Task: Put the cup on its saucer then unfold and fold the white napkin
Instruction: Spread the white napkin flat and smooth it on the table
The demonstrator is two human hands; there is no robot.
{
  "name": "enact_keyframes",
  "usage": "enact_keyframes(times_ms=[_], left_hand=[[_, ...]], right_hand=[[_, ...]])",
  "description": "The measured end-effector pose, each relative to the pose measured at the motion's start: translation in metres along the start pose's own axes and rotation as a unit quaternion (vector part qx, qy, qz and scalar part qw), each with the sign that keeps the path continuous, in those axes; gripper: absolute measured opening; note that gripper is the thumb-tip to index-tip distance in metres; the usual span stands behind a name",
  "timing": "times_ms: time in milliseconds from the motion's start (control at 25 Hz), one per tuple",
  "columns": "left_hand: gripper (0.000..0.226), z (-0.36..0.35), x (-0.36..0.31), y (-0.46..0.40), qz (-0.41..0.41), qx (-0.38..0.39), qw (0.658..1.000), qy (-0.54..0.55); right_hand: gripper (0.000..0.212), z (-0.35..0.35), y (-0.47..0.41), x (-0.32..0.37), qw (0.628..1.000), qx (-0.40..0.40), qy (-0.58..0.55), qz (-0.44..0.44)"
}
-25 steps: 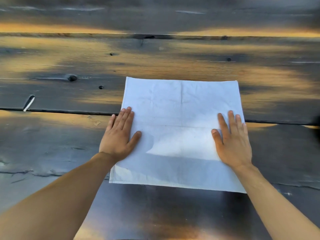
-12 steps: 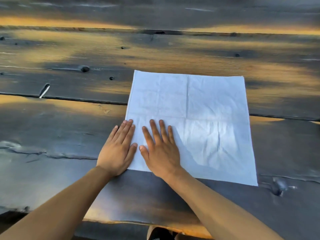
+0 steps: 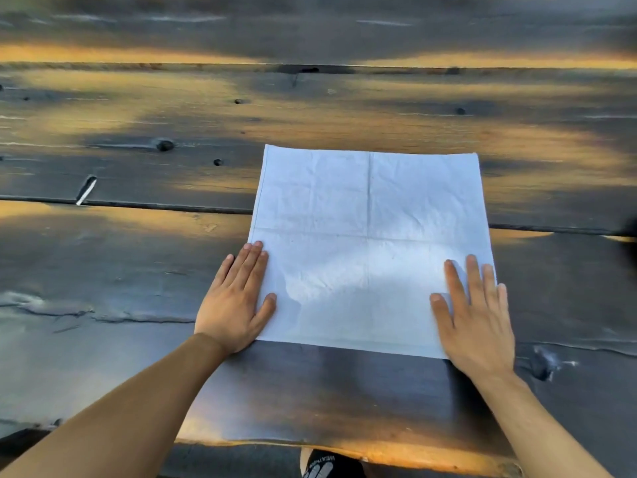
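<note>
White napkin (image 3: 370, 250) fully unfolded, flat on dark wooden plank table (image 3: 138, 270), crease lines crossing at its middle. Left hand (image 3: 234, 305) flat, fingers straight, pressing napkin's 8 o'clock corner; right hand (image 3: 474, 322) flat at its 4 o'clock corner. Hands well apart. Shoe (image 3: 322, 465) below table edge at 6 o'clock.

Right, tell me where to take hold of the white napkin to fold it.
Pinch the two near corners of the flat, unfolded white square cloth napkin, coming from the near edge. The left hand and right hand already rest flat there, and its centre creases suggest folding away.
</note>
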State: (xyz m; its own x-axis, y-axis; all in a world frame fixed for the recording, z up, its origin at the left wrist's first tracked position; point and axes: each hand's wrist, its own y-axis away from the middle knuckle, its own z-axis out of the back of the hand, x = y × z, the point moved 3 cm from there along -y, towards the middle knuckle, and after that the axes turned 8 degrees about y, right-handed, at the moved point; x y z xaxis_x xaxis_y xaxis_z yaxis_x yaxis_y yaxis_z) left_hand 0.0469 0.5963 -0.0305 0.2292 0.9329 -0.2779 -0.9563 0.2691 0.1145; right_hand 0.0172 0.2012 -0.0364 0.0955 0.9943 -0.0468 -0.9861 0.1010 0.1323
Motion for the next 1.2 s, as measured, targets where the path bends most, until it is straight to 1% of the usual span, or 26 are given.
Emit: enact_keyframes(times_ms=[80, 120, 160, 200, 240, 320, 400, 440, 520, 600, 720, 840, 920, 1000, 1120, 1200], left_hand=[[0.074, 0.000, 0.000, 0.001, 0.000, 0.006, 1.000, -0.008], [0.074, 0.000, 0.000, 0.001, 0.002, 0.007, 1.000, -0.011], [0.074, 0.000, 0.000, 0.001, 0.003, 0.006, 1.000, -0.013], [0.074, 0.000, -0.001, 0.000, 0.004, 0.005, 1.000, -0.011], [0.073, 0.000, -0.001, -0.001, 0.003, 0.004, 1.000, -0.008], [0.071, 0.000, -0.001, 0.000, -0.001, 0.005, 1.000, 0.000], [0.069, -0.001, 0.001, 0.000, -0.004, 0.006, 1.000, 0.000], [0.069, 0.000, 0.002, 0.000, -0.004, 0.007, 1.000, 0.002], [0.070, 0.000, 0.002, 0.000, -0.007, 0.007, 1.000, 0.005], [0.072, 0.000, 0.002, 0.000, -0.004, 0.009, 1.000, 0.000], [0.073, 0.000, 0.002, 0.000, 0.001, 0.012, 1.000, -0.001], [0.073, -0.001, 0.002, 0.000, -0.001, 0.015, 1.000, -0.003], [0.073, -0.003, 0.004, 0.001, -0.001, 0.016, 1.000, -0.008], [0.074, -0.003, 0.003, 0.001, 0.004, 0.020, 1.000, -0.007], [0.081, 0.003, -0.001, -0.002, 0.000, 0.063, 0.998, 0.001], [0.087, 0.014, 0.005, 0.009, -0.024, 0.071, 0.996, 0.041]], right_hand=[[0.066, 0.008, -0.004, 0.016, 0.999, -0.008, -0.024, -0.040], [0.064, 0.013, -0.007, 0.035, 0.997, -0.015, -0.050, -0.054], [0.062, 0.018, -0.011, 0.062, 0.996, -0.021, -0.077, -0.049], [0.060, 0.023, -0.014, 0.095, 0.995, -0.030, -0.097, -0.019], [0.059, 0.026, -0.015, 0.132, 0.994, -0.037, -0.103, 0.027], [0.058, 0.024, -0.011, 0.204, 0.987, -0.028, -0.085, 0.133], [0.058, 0.019, -0.011, 0.243, 0.976, -0.001, -0.053, 0.210], [0.059, 0.015, -0.013, 0.245, 0.972, 0.008, -0.034, 0.231], [0.061, 0.007, -0.015, 0.220, 0.970, -0.005, -0.010, 0.241], [0.062, 0.002, -0.017, 0.172, 0.975, -0.032, -0.009, 0.218], [0.062, -0.005, -0.019, 0.081, 0.989, -0.058, 0.000, 0.134], [0.065, -0.006, -0.016, 0.010, 0.997, -0.040, 0.008, 0.065], [0.065, -0.006, -0.014, -0.007, 0.998, -0.032, 0.013, 0.058], [0.065, -0.003, -0.013, -0.004, 0.998, -0.029, -0.004, 0.064], [0.056, 0.006, -0.009, -0.007, 0.993, -0.039, -0.098, 0.059], [0.045, 0.012, 0.007, -0.017, 0.984, -0.083, -0.140, 0.078]])
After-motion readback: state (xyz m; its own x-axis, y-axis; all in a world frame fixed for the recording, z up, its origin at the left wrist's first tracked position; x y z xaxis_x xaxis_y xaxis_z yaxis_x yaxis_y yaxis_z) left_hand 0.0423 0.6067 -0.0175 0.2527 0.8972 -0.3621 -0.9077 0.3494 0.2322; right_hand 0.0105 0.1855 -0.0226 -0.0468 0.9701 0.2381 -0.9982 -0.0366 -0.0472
